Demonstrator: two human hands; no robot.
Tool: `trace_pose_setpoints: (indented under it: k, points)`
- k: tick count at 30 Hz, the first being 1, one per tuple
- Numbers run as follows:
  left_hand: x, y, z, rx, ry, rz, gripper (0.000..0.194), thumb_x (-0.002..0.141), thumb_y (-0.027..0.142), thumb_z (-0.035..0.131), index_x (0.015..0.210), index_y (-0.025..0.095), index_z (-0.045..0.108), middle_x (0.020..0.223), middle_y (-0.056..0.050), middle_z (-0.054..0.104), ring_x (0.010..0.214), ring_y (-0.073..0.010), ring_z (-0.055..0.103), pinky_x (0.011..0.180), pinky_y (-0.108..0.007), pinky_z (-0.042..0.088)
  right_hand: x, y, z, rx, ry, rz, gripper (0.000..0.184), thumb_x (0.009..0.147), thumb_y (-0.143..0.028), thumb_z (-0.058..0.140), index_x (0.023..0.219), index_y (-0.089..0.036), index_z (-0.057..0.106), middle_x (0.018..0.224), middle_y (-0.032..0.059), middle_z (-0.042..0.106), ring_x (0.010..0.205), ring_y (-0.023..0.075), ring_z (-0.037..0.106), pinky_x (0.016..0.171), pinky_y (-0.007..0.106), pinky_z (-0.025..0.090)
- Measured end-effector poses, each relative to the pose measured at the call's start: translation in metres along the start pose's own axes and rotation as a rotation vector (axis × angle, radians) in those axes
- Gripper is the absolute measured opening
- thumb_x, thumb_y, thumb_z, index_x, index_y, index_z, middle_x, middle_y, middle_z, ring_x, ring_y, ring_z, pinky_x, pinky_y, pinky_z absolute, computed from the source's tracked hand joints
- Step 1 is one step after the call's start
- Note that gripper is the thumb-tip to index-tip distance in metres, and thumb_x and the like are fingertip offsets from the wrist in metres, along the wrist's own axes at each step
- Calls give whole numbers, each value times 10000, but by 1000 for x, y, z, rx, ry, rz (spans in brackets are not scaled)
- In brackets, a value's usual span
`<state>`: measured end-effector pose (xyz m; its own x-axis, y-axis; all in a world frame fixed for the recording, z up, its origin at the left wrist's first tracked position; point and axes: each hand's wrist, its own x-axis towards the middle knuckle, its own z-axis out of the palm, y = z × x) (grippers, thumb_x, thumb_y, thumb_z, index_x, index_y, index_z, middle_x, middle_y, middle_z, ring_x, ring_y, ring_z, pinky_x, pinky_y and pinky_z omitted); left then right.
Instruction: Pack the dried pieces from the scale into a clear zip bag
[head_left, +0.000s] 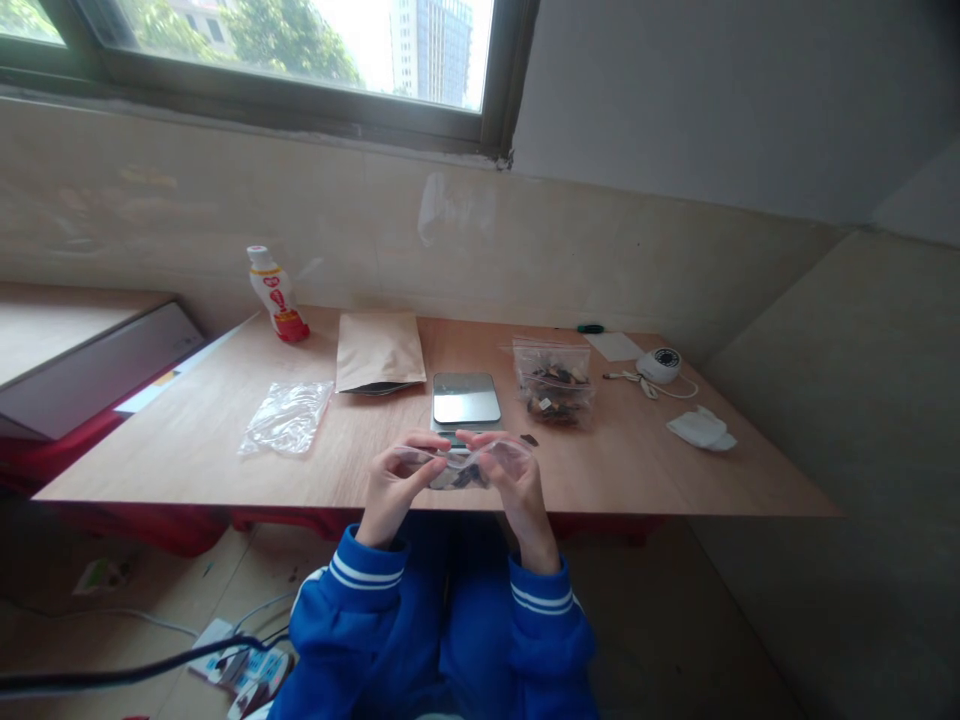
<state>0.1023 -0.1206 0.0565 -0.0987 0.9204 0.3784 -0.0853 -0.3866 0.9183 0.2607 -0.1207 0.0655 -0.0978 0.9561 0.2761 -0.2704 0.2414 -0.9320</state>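
Both of my hands hold one small clear plastic bag (466, 470) with dark pieces inside, just above the near edge of the wooden table (225, 440). My left hand (395, 485) pinches the bag's left end with closed fingers. My right hand (517, 485) grips its right end, fingers curled round it. Right behind the bag lies a small silver kitchen scale (466, 398). A larger clear bag (555, 385) full of dark dried pieces stands to the right of the scale.
A brown paper pouch (379, 352) and an empty clear bag (287, 418) lie left of the scale. A white and red bottle (276, 295) stands at the back left. White device with cable (658, 366), crumpled tissue (701, 428) and paper (613, 346) sit at right.
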Motion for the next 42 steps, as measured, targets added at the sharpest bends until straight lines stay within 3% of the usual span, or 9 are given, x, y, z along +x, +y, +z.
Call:
trace_pose_setpoints:
  k: [5,9,13,23,30,34,38,42]
  points:
    - [2,-3,-4,-9,-8,53,87,728,294,734,710,209,737,768,-59,683,830,-207,629,757,-335,520,-1,-2,-1,1,-27,6,100,785,-323,705,823,-231,690,995,57,749,996,245,686,886,411,541]
    - [3,-1,-5,-11,-4,53,89,750,281,718,696,213,737,752,-51,676,801,-193,624,738,-315,516,0,0,1,-15,63,8,127,767,-339,723,787,-221,681,878,49,766,849,234,720,737,364,586]
    - [2,4,-3,25,-41,10,116,719,295,747,767,190,744,803,-66,685,810,-200,631,717,-307,526,1,1,3,-22,139,-7,142,760,-353,731,775,-219,685,842,47,768,816,232,725,692,345,594]
    - [-3,3,6,69,56,47,127,743,297,725,732,171,716,748,-32,669,727,-154,637,643,-248,524,0,3,6,-27,188,-18,141,763,-333,728,788,-203,680,884,57,768,825,222,727,699,320,595]
    - [-6,4,15,86,230,53,177,721,310,740,667,159,666,702,-19,659,698,-157,636,640,-256,523,-1,6,8,-19,235,-49,137,765,-329,728,780,-203,676,891,54,762,834,217,715,730,331,581]
    - [-5,4,11,29,104,8,179,753,322,711,698,158,663,743,-24,649,738,-157,642,656,-246,521,1,4,3,-57,175,-66,154,755,-347,732,818,-208,711,893,57,748,864,218,699,765,348,575]
    - [-3,6,2,33,-54,-43,207,775,329,690,910,173,707,868,-57,688,837,-188,658,732,-278,533,1,5,-2,-118,121,-120,141,746,-339,738,798,-208,747,948,58,710,936,214,674,837,336,550]
    - [-2,9,1,43,-49,-35,202,798,352,662,803,161,726,849,-73,707,837,-198,664,731,-281,540,0,8,0,4,74,-78,200,725,-310,759,894,-223,696,864,24,727,864,207,697,800,345,559]
